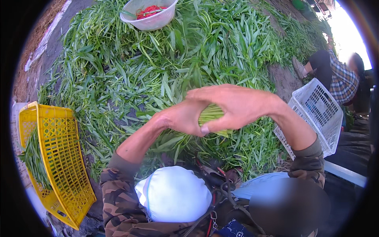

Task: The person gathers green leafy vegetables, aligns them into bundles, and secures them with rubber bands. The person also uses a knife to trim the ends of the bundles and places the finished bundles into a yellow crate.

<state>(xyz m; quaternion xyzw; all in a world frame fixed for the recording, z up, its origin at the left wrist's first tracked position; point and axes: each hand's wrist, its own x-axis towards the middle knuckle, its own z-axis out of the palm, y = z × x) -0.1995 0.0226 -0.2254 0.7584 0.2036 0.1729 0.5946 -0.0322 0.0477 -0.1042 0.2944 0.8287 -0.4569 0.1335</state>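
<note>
Both my hands are wrapped around a bunch of green stems (213, 113), which look like water spinach. My left hand (184, 117) closes on its left side, and my right hand (237, 106) curves over from the right with its thumb pressed along the front. The cut-looking pale green stem ends show between the two hands, while the leafy part spreads out behind and beneath them. Under and around the hands lies a wide heap of loose water spinach (130, 89) with long narrow leaves.
A white bowl (152, 24) holding red rubber bands (148, 12) sits on the heap at the far side. A yellow crate (65, 158) with greens inside stands left; a white crate (325, 114) stands right. Beyond it sits another person (342, 81) in a checked shirt.
</note>
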